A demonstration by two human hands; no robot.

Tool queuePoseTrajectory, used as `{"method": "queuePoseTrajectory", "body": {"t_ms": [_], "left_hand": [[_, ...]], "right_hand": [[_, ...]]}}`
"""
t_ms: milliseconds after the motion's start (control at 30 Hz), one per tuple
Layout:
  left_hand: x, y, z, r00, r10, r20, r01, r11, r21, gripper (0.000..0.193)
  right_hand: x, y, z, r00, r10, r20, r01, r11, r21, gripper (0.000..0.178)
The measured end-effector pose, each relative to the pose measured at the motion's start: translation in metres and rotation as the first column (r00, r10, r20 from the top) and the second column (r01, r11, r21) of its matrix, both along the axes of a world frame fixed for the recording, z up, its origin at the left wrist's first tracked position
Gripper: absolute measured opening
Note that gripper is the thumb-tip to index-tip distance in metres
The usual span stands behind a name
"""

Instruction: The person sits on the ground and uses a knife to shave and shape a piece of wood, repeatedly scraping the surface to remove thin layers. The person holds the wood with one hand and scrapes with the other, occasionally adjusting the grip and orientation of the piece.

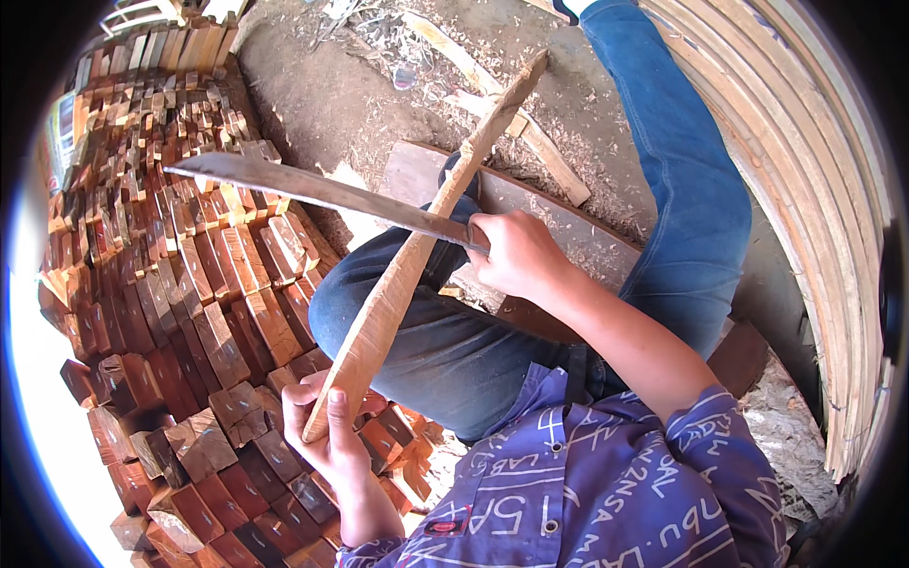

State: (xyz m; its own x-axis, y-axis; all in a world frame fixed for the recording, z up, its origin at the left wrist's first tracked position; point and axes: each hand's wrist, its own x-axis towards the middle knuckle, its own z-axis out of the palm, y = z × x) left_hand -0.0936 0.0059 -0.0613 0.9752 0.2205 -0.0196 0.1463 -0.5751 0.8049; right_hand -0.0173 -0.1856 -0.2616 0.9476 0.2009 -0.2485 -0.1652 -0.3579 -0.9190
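My left hand (333, 439) is closed around the near, wider end of a long piece of wood (390, 295), which is roughly shaped and tapers toward its far end. The wood slants up and away to the right, over my bent left leg. In my right hand (516, 254) is a machete (317, 193), my fist wrapped around its handle, which is mostly hidden. The long steel blade points left and lies across the middle of the wood. Whether its edge bites into the wood I cannot tell.
Stacked reddish-brown wood blocks (227, 346) fill the left side. Curved pale planks (805, 151) rise on the right. A flat board (559, 222) lies before me, with wood strips (549, 156) beyond it. Shavings cover the dirt ground (322, 99). My jeans-clad legs (696, 194) frame the middle.
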Motion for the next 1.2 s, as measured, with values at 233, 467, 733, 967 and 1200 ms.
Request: {"method": "queuePoseTrajectory", "body": {"t_ms": [233, 467, 733, 967, 1200], "left_hand": [[0.006, 0.007, -0.007, 0.968, 0.251, -0.025, -0.252, 0.961, -0.116, 0.019], [-0.003, -0.002, -0.007, 0.99, 0.142, -0.013, -0.143, 0.986, -0.089, 0.016], [0.005, -0.034, 0.012, 0.999, 0.03, -0.038, -0.033, 0.995, -0.096, 0.014], [0.011, -0.038, 0.013, 0.998, 0.059, -0.007, -0.059, 0.994, -0.096, 0.011], [0.016, -0.029, 0.016, 0.996, 0.086, -0.026, -0.089, 0.99, -0.109, 0.011]], "right_hand": [[0.012, 0.009, -0.028, 0.996, 0.048, -0.08, -0.063, 0.978, -0.199, 0.022], [0.004, -0.001, 0.009, 0.992, 0.084, -0.091, -0.098, 0.984, -0.152, 0.027], [0.009, -0.038, -0.036, 0.971, -0.189, -0.148, 0.152, 0.961, -0.229, 0.021], [0.011, -0.035, -0.01, 0.988, -0.124, -0.095, 0.106, 0.979, -0.177, 0.024], [0.012, -0.004, -0.002, 0.991, -0.033, 0.131, 0.046, 0.994, -0.097, 0.017]]}}
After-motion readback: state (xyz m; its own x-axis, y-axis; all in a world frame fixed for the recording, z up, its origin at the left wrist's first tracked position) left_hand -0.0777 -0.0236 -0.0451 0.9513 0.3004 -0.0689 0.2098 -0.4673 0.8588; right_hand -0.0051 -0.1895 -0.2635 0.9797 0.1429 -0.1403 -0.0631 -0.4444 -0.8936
